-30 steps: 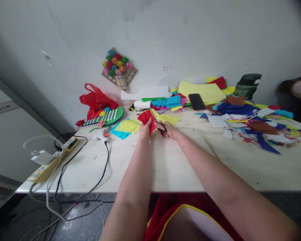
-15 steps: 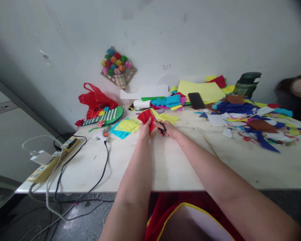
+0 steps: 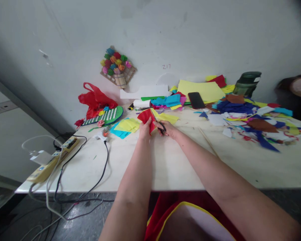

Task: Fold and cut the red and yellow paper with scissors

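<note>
My left hand (image 3: 145,128) pinches a piece of red crepe paper (image 3: 145,116) above the middle of the table. In my right hand (image 3: 167,129) is a pair of scissors (image 3: 161,126) with dark handles, its blades pointing up and left along the paper's right edge. Whether the blades are parted is too small to tell. Behind and beside the hands lie yellow paper sheets (image 3: 128,125) and a blue sheet (image 3: 119,132). A white hot glue gun (image 3: 101,135) rests to the left of my left hand.
A power strip (image 3: 48,167) with cables sits at the left edge. A red plastic bag (image 3: 95,100) and a green board (image 3: 117,114) stand behind it. Paper scraps (image 3: 256,117), a phone (image 3: 196,100) and a bottle (image 3: 247,84) occupy the right; a thin stick (image 3: 208,142) lies near my right forearm.
Almost nothing differs. Both hands keep their hold on the red paper and the scissors, in nearly the same place.
</note>
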Tool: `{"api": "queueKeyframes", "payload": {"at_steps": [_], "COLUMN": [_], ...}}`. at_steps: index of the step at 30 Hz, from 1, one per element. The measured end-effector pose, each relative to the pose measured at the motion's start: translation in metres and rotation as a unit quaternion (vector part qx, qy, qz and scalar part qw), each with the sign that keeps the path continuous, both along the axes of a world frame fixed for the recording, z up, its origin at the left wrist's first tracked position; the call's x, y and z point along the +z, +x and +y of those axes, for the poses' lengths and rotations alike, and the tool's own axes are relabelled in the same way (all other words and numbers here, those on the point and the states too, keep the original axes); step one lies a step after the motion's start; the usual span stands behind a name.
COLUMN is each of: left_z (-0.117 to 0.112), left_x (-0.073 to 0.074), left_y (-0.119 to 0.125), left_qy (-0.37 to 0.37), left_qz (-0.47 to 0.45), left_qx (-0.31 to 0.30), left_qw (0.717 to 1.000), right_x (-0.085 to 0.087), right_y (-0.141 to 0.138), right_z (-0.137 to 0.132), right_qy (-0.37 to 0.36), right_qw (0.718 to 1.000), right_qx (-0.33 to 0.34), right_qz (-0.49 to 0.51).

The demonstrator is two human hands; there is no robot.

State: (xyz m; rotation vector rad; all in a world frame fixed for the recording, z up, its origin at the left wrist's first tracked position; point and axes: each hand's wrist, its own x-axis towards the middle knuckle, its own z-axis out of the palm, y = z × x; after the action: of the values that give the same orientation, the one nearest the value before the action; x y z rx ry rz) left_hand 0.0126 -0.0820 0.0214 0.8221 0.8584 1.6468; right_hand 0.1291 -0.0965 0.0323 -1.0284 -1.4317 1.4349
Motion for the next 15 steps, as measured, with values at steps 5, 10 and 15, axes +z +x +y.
{"api": "queueKeyframes", "payload": {"at_steps": [5, 10, 15], "left_z": [0.0022, 0.0006, -0.0025], "left_x": [-0.0028, -0.0008, 0.0030], "left_y": [-0.0006, -0.0004, 0.0006], "left_qy": [0.001, 0.000, -0.024], "left_qz": [0.000, -0.005, -0.013], "left_qx": [0.003, 0.003, 0.013], "left_qw": [1.000, 1.000, 1.000], "right_x": [-0.0014, -0.0014, -0.0020], "right_y": [-0.0007, -0.0015, -0.0016], "right_z": [0.0011, 0.0011, 0.0013], "right_qy": [0.005, 0.010, 0.012], "right_qw": [1.000, 1.000, 1.000], "right_qx": [-0.009, -0.007, -0.014], "right_qz": [-0.001, 0.004, 0.002]}}
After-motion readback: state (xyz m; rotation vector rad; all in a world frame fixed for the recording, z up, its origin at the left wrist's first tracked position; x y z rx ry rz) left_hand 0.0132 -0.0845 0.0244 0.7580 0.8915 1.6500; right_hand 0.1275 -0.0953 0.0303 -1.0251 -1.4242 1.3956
